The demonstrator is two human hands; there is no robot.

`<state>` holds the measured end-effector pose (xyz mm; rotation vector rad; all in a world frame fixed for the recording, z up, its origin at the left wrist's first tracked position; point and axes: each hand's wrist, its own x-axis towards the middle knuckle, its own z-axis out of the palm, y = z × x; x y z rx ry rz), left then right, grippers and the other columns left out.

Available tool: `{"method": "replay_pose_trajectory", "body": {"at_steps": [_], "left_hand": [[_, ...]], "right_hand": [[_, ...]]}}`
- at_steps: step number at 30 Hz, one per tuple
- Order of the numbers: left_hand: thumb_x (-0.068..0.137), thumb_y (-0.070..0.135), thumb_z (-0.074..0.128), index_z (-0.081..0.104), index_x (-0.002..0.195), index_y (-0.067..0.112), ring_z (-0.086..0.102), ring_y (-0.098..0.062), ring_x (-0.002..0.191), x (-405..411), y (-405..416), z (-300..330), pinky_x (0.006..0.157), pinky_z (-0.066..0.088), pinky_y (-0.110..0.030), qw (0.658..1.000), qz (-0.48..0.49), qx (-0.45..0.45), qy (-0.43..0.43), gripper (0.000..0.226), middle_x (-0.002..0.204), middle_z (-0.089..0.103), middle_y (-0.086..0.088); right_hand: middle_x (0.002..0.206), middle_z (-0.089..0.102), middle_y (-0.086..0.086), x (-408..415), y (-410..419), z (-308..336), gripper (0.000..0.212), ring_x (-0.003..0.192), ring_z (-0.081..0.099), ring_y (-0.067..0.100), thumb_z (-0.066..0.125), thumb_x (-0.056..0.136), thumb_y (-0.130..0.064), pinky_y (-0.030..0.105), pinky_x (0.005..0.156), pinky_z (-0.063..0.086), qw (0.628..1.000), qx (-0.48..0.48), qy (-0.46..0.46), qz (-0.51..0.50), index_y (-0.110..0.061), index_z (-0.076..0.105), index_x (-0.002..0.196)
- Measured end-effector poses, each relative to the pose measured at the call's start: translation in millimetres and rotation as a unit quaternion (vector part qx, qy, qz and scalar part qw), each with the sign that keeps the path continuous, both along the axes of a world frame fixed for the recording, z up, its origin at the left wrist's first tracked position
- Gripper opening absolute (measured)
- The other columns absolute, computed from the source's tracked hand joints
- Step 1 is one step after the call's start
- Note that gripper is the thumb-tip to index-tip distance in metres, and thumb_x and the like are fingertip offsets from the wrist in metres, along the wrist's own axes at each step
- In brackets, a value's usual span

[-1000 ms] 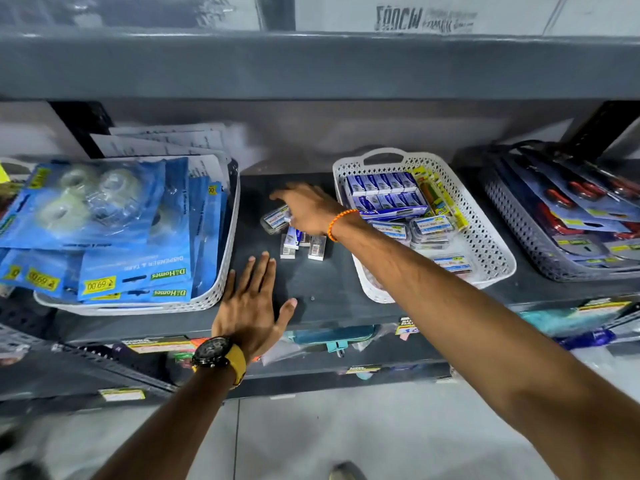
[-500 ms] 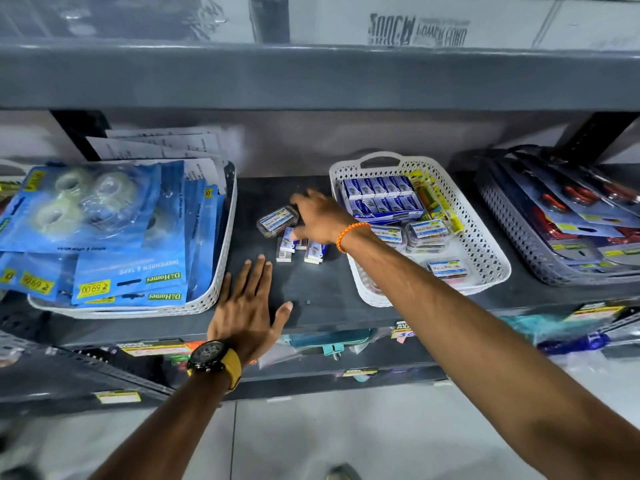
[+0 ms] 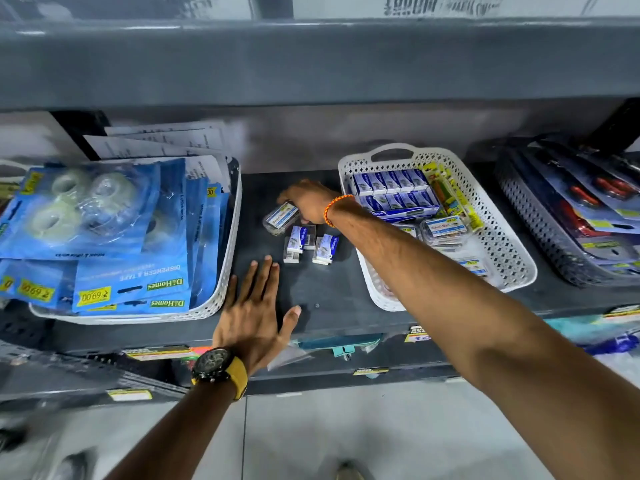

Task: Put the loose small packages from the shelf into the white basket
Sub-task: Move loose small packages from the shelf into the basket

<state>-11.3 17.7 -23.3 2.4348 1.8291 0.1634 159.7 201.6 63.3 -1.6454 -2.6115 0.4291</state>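
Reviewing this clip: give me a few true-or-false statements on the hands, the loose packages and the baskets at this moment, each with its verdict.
1. The left hand lies flat and open on the shelf. True.
2. The right hand is inside the white basket. False: it is on the shelf, at the clear package.
3. Small blue-and-white packages lie loose between the two baskets. True.
4. The white basket is empty. False: it holds boxes and packages.

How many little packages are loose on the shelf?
4: a clear case under the right hand, and three blue boxes nearer. The hand may hide more.
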Motion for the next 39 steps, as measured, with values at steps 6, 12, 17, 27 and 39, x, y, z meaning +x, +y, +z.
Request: {"method": "replay_pose_trajectory", "body": {"at_steps": [6, 12, 17, 27, 39], "left_hand": [[0.092, 0.067, 0.02, 0.007, 0.162, 0.015, -0.001, -0.021, 0.158, 0, 1, -1, 0.128, 0.009, -0.051, 1.0, -0.002, 0.0, 0.005, 0.088, 0.171, -0.002, -0.001], [0.094, 0.067, 0.022, 0.012, 0.161, 0.014, 0.005, -0.022, 0.158, -3, 2, -6, 0.127, 0.012, -0.051, 1.0, -0.002, 0.011, 0.009, 0.086, 0.172, 0.004, -0.001], [0.095, 0.066, 0.022, 0.016, 0.161, 0.013, 0.008, -0.022, 0.157, -5, 1, -7, 0.127, 0.013, -0.053, 1.0, -0.001, 0.02, 0.003, 0.085, 0.171, 0.01, -0.002], [0.093, 0.066, 0.015, 0.017, 0.161, 0.011, 0.01, -0.025, 0.157, -2, -1, -5, 0.127, 0.008, -0.052, 1.0, -0.008, 0.023, 0.001, 0.087, 0.17, 0.011, -0.005], [0.093, 0.066, 0.012, 0.012, 0.161, 0.012, 0.007, -0.024, 0.158, 0, -1, -1, 0.127, 0.009, -0.052, 1.0, -0.013, 0.018, 0.012, 0.087, 0.171, 0.007, -0.003]], "right_hand": [[0.125, 0.064, 0.011, 2, -9, 4, 0.057, 0.114, 0.062, 0.028, 0.078, 0.073, 0.001, 0.032, 0.093, 0.049, 0.999, 0.036, 0.012, -0.01, -0.014, 0.063, 0.126], [0.124, 0.066, 0.004, 26, -40, 23, 0.056, 0.113, 0.062, 0.026, 0.077, 0.074, -0.004, 0.032, 0.095, 0.048, 0.993, 0.079, 0.078, -0.035, -0.021, 0.064, 0.127], [0.13, 0.059, 0.006, 69, -80, 38, 0.063, 0.118, 0.057, 0.024, 0.079, 0.079, -0.019, 0.029, 0.101, 0.041, 0.99, 0.063, 0.097, -0.081, -0.02, 0.056, 0.137], [0.136, 0.057, 0.006, 203, -158, 65, 0.063, 0.128, 0.051, 0.025, 0.081, 0.077, -0.012, 0.032, 0.111, 0.038, 0.984, 0.031, 0.038, -0.172, -0.018, 0.059, 0.135], [0.14, 0.051, 0.007, 261, -187, 31, 0.068, 0.133, 0.043, 0.03, 0.079, 0.077, -0.007, 0.039, 0.116, 0.032, 0.962, -0.049, 0.001, -0.27, -0.027, 0.055, 0.137]]}}
